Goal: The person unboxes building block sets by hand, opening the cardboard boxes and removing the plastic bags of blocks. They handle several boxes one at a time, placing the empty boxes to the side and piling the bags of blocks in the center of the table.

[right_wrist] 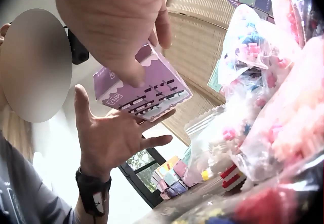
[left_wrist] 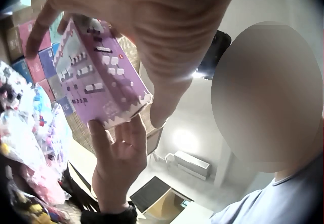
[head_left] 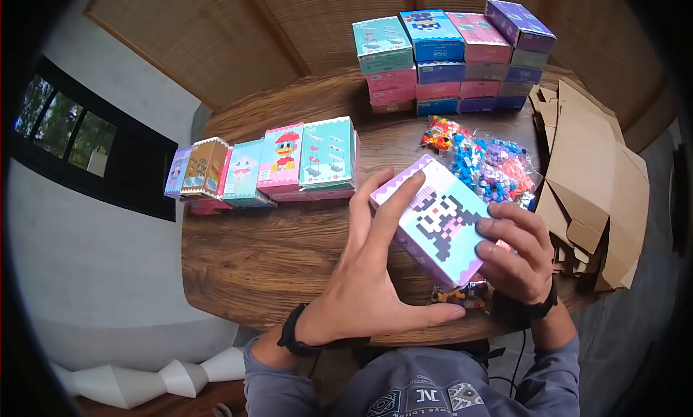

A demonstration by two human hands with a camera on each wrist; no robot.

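A small lilac and light-blue box [head_left: 442, 222] with a pixel-style black, white and pink figure on its face is held tilted above the table. The right hand [head_left: 521, 257] grips its right end, fingers over the face; in the right wrist view the right hand's thumb presses a purple side of the box [right_wrist: 152, 89]. Index and middle fingers of the left hand [head_left: 357, 283] touch the box's upper left part, while its thumb stretches out apart from the box. In the right wrist view the left hand [right_wrist: 109, 140] is spread beneath the box.
Bags of coloured bricks [head_left: 498, 164] lie behind the box, another bag [head_left: 465, 294] below it. Stacked boxes [head_left: 440, 71] stand at the back, a row of boxes [head_left: 278, 161] at the left. Flattened cardboard [head_left: 595, 179] covers the table's right side.
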